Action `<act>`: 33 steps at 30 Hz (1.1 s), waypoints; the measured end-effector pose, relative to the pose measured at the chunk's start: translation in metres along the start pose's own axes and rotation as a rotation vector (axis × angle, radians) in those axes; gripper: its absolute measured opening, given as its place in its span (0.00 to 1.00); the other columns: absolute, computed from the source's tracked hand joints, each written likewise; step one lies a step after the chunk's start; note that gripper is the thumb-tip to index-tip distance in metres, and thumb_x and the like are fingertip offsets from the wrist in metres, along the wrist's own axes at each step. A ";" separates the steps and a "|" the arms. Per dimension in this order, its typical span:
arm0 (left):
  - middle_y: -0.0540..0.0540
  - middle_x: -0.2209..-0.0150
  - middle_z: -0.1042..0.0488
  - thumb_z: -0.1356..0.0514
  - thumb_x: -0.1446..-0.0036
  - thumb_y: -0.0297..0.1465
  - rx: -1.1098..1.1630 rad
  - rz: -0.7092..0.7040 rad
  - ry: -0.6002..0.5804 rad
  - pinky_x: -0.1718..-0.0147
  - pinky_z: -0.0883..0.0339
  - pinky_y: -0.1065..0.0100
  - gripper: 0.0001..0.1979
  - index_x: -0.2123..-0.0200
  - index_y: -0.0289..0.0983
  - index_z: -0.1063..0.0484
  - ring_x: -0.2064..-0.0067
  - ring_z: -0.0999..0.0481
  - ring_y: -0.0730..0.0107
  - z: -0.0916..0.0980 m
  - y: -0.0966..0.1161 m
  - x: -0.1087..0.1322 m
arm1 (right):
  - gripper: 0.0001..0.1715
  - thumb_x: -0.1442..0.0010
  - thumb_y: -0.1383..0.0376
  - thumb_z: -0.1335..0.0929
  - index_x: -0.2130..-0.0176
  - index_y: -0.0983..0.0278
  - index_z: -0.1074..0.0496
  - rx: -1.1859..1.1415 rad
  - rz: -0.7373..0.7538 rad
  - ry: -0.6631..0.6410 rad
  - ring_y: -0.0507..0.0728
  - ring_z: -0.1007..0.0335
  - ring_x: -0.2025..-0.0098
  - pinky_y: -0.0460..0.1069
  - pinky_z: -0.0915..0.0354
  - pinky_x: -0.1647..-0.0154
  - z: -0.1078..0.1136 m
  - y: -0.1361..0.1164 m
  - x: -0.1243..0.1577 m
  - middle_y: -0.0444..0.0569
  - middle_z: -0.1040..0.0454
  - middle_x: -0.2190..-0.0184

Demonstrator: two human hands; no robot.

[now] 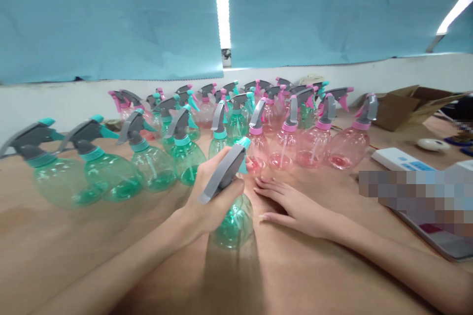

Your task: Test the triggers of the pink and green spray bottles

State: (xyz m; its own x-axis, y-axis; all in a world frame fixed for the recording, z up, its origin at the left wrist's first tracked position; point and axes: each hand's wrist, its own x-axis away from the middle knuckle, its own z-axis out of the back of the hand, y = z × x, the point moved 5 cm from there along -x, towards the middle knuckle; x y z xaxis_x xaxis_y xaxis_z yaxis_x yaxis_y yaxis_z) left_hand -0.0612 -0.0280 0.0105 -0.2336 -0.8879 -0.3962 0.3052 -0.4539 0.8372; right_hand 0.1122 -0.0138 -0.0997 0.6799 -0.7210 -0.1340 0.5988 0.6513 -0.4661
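Note:
My left hand [209,197] is wrapped round the neck of a green spray bottle [234,224] with a grey trigger head and a teal nozzle. The bottle is upright in front of me, its neck hidden by my fingers. My right hand [291,204] lies flat on the brown tabletop [314,275], fingers stretched out, just right of that bottle and holding nothing. Beyond my hands stands a front row of spray bottles: green ones [111,177] to the left and pink ones [310,150] to the right.
More green and pink spray bottles [236,123] crowd behind the front row. At the right are an open cardboard box [402,108], a white computer mouse [433,145] and a white device with blue buttons [406,160]. A blue sheet [111,19] covers the wall behind.

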 end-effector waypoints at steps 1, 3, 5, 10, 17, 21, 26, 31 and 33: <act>0.55 0.77 0.44 0.43 0.50 0.29 -0.007 0.001 0.002 0.77 0.51 0.66 0.07 0.74 0.40 0.42 0.77 0.45 0.74 0.000 0.000 0.000 | 0.41 0.35 0.43 0.37 0.34 0.66 0.38 0.002 0.002 0.000 0.68 0.50 0.30 0.66 0.50 0.31 0.000 0.000 0.000 0.59 0.43 0.32; 0.54 0.77 0.43 0.44 0.50 0.29 -0.028 -0.006 -0.003 0.77 0.51 0.67 0.03 0.73 0.40 0.38 0.77 0.44 0.74 0.001 0.000 0.001 | 0.41 0.35 0.43 0.37 0.34 0.66 0.38 0.003 0.002 -0.002 0.68 0.50 0.30 0.66 0.50 0.31 0.000 0.000 0.000 0.59 0.43 0.32; 0.54 0.78 0.41 0.44 0.49 0.29 -0.043 -0.017 -0.010 0.77 0.51 0.67 0.01 0.72 0.40 0.36 0.77 0.43 0.73 0.001 -0.001 0.001 | 0.41 0.35 0.43 0.37 0.34 0.67 0.38 0.003 -0.002 -0.005 0.68 0.50 0.30 0.66 0.50 0.31 0.000 0.000 -0.001 0.58 0.43 0.32; 0.53 0.74 0.38 0.43 0.48 0.28 -0.038 -0.012 0.010 0.74 0.46 0.66 0.07 0.73 0.40 0.42 0.74 0.40 0.72 0.001 -0.004 0.002 | 0.40 0.35 0.44 0.36 0.34 0.64 0.38 -0.019 0.005 0.018 0.68 0.49 0.31 0.66 0.49 0.32 0.001 -0.001 0.000 0.57 0.42 0.32; 0.55 0.77 0.41 0.43 0.49 0.27 -0.060 -0.034 0.039 0.75 0.46 0.67 0.07 0.69 0.41 0.41 0.76 0.44 0.73 -0.002 -0.002 0.001 | 0.39 0.35 0.45 0.36 0.34 0.64 0.39 -0.020 0.010 0.020 0.68 0.49 0.31 0.66 0.49 0.32 0.001 0.000 0.000 0.58 0.42 0.33; 0.56 0.77 0.43 0.43 0.49 0.27 -0.037 -0.039 0.045 0.76 0.47 0.68 0.07 0.70 0.41 0.41 0.77 0.45 0.74 -0.003 -0.002 0.001 | 0.39 0.35 0.45 0.36 0.34 0.63 0.39 -0.021 0.012 0.020 0.68 0.48 0.31 0.67 0.49 0.32 0.001 0.000 0.000 0.58 0.42 0.33; 0.55 0.76 0.41 0.44 0.47 0.27 -0.039 -0.029 0.040 0.75 0.46 0.68 0.06 0.69 0.41 0.40 0.75 0.44 0.74 -0.003 -0.002 0.001 | 0.40 0.34 0.44 0.37 0.34 0.65 0.40 -0.008 0.011 0.006 0.68 0.49 0.30 0.67 0.50 0.31 0.000 0.001 0.000 0.58 0.43 0.32; 0.56 0.76 0.44 0.43 0.49 0.26 -0.026 -0.019 0.036 0.74 0.46 0.68 0.07 0.70 0.41 0.41 0.76 0.46 0.74 -0.004 -0.001 0.001 | 0.40 0.34 0.45 0.36 0.33 0.63 0.40 -0.017 0.017 0.017 0.68 0.49 0.30 0.67 0.50 0.32 0.000 0.001 0.000 0.57 0.43 0.32; 0.56 0.76 0.44 0.44 0.50 0.25 -0.023 -0.017 0.038 0.74 0.46 0.68 0.07 0.70 0.41 0.41 0.75 0.46 0.74 -0.004 -0.001 0.001 | 0.40 0.35 0.45 0.36 0.33 0.64 0.40 -0.017 0.019 0.020 0.69 0.49 0.30 0.68 0.50 0.32 0.000 0.000 0.000 0.58 0.43 0.32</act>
State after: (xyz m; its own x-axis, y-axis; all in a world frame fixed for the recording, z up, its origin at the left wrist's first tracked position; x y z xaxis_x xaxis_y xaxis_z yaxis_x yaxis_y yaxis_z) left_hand -0.0582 -0.0283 0.0076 -0.2041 -0.8821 -0.4246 0.3225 -0.4701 0.8216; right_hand 0.1127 -0.0135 -0.0996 0.6823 -0.7133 -0.1601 0.5785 0.6607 -0.4783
